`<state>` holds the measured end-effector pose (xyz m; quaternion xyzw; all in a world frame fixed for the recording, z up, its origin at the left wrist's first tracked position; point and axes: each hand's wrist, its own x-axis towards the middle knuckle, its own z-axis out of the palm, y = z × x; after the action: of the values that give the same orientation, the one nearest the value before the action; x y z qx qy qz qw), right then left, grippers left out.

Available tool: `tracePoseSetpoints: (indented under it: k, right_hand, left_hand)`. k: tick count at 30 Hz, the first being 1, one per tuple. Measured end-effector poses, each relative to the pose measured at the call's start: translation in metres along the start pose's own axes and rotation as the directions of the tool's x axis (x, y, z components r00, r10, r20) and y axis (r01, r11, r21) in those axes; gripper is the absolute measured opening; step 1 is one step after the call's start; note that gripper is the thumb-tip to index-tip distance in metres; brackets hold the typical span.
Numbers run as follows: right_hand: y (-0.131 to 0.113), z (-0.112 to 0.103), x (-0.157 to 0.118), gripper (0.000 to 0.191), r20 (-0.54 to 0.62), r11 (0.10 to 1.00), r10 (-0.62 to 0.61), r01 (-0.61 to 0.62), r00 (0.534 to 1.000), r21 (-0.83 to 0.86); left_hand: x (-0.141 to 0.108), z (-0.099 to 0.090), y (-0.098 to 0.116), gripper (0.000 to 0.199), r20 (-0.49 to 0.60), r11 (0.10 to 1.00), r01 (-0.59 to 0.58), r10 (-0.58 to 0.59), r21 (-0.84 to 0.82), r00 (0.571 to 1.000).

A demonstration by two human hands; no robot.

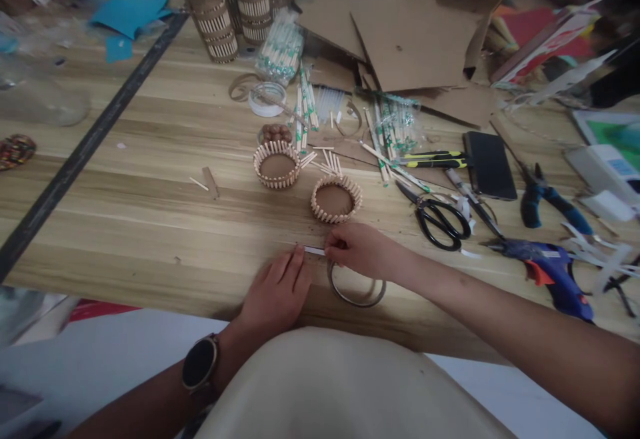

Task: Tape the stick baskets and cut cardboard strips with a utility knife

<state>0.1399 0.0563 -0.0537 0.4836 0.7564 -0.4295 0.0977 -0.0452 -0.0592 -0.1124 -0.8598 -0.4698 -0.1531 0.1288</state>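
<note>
My left hand (pixel 280 285) lies flat near the table's front edge, its fingertips on the left end of a narrow strip (pixel 315 251) with a white face. My right hand (pixel 353 247) is closed in a pinch on that strip, just right of the left fingertips. From under the right hand a brown band (pixel 357 305) curls in a loop on the table; whether it is one piece with the strip I cannot tell. Just beyond the hands stand two round cardboard trays edged with short sticks, the nearer tray (pixel 336 200) and the farther tray (pixel 277 164).
Right of my hands lie black scissors (pixel 440 222), a blue glue gun (pixel 547 272), pliers (pixel 545 199), a yellow-black cutter (pixel 435 159) and a black phone-like slab (pixel 489 165). Behind are a tape roll (pixel 267 99), bagged sticks (pixel 281 49), cardboard sheets (pixel 410 39) and stick lanterns (pixel 213 22).
</note>
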Motion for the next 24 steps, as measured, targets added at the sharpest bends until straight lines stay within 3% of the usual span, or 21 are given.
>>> tracePoseSetpoints:
  k: [8,17,24]
  right_hand:
    - [-0.003,-0.009,-0.008,0.032,0.032,0.997,0.051,-0.053,0.998,0.059]
    - [0.001,-0.012,-0.017,0.028,0.062,0.988,0.105,-0.111,0.993,0.110]
    - [0.022,-0.017,-0.030,0.023,-0.028,0.993,0.086,-0.084,0.996,0.088]
  left_hand:
    - [0.018,-0.010,-0.004,0.032,-0.001,0.998,-0.022,0.022,0.056,1.000]
    - [0.024,-0.013,0.000,0.032,0.027,0.994,-0.036,0.034,0.102,0.999]
    - [0.028,-0.012,0.000,0.034,-0.023,0.990,-0.058,0.062,0.131,0.998]
